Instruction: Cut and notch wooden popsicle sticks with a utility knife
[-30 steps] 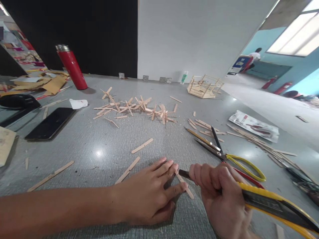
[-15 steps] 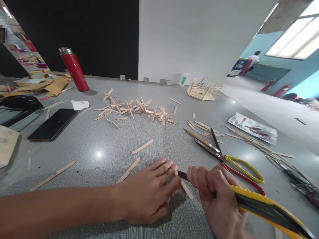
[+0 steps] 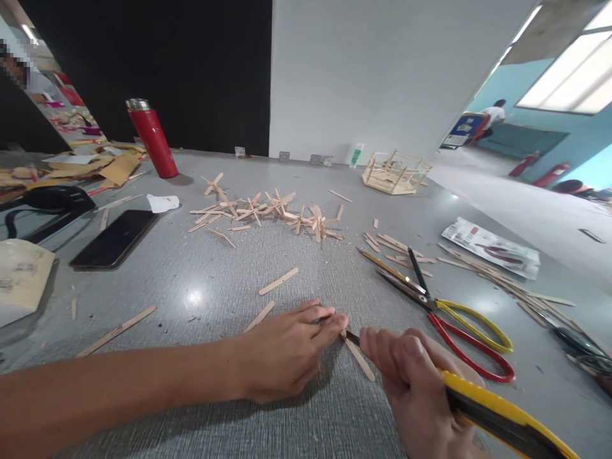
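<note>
Left hand (image 3: 291,347), fingers extended, pins a wooden stick (image 3: 359,359); right hand (image 3: 415,382) fisted round a yellow knife (image 3: 497,417), blade apparently meeting it. Scissors (image 3: 449,313) lie just right; stick pile (image 3: 268,213) far.

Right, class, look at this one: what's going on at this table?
A person is working at a grey table. The left hand holds a craft stick down against the table, and the right hand grips a yellow utility knife with its blade at the stick, close to the left fingertips. Scissors lie just beyond. Farther back are a pile of sticks, a phone and a red flask.
</note>
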Available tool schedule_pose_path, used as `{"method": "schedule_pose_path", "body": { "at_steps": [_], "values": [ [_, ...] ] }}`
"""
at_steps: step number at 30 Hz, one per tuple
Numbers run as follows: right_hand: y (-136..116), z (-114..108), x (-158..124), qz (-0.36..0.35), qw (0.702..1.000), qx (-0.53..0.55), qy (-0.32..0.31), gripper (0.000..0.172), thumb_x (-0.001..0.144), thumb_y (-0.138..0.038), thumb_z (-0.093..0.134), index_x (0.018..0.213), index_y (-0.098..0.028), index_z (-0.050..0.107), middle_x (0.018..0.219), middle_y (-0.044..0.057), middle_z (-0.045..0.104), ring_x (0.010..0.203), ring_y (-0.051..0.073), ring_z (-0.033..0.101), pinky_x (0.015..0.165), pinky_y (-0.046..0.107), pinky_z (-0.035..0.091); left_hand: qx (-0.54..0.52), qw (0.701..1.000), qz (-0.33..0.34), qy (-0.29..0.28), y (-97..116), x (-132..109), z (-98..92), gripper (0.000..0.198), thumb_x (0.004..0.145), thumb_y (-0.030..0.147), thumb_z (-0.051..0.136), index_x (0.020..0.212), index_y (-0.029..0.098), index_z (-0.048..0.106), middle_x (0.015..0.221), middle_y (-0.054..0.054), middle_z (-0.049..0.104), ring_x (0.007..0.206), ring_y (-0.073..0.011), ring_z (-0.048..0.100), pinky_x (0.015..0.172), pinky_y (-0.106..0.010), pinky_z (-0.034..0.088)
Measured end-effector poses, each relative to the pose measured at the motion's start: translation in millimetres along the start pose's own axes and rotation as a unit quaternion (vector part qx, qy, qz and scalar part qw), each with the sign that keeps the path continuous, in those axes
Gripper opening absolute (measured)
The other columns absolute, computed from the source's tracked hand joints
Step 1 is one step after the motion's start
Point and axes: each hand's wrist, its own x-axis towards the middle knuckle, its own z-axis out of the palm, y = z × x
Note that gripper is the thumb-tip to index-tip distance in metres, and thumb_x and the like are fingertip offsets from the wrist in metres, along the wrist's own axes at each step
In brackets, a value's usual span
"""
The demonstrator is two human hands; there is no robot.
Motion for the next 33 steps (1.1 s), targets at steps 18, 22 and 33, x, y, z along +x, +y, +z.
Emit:
{"method": "schedule_pose_path", "body": {
  "at_steps": [18,22,33],
  "values": [
    [-13,7,18,-0.018,0.996,0.083,0.018,0.047,0.103,-0.027,0.048,0.058,-0.022,0.034,0.052,-0.007,0.026,0.049,0.011,0.024,0.051,0.03,0.032,0.053,0.998,0.027,-0.02,2,-1,-1.1,0.062,0.097,0.016,0.043,0.147,-0.014,0.024,0.15,-0.031,0.045,0.143,-0.0344,0.042,0.116,-0.041,0.041],
    [-10,8,18,-0.014,0.997,0.08,0.012,0.046,0.102,-0.025,0.05,0.059,-0.021,0.033,0.052,-0.007,0.026,0.049,0.01,0.024,0.051,0.029,0.031,0.051,0.998,0.031,-0.02,1,0,0.3,0.065,0.094,0.015,0.043,0.148,-0.014,0.021,0.151,-0.032,0.044,0.144,-0.034,0.041,0.117,-0.042,0.039],
    [-6,5,16,-0.017,0.997,0.074,0.004,0.046,0.105,-0.028,0.045,0.06,-0.022,0.036,0.052,-0.007,0.027,0.05,0.011,0.026,0.051,0.031,0.031,0.06,0.998,0.037,-0.002,1,0,0.5,0.062,0.095,0.015,0.045,0.146,-0.016,0.029,0.148,-0.031,0.047,0.141,-0.0365,0.043,0.118,-0.041,0.038]
  ]
}}
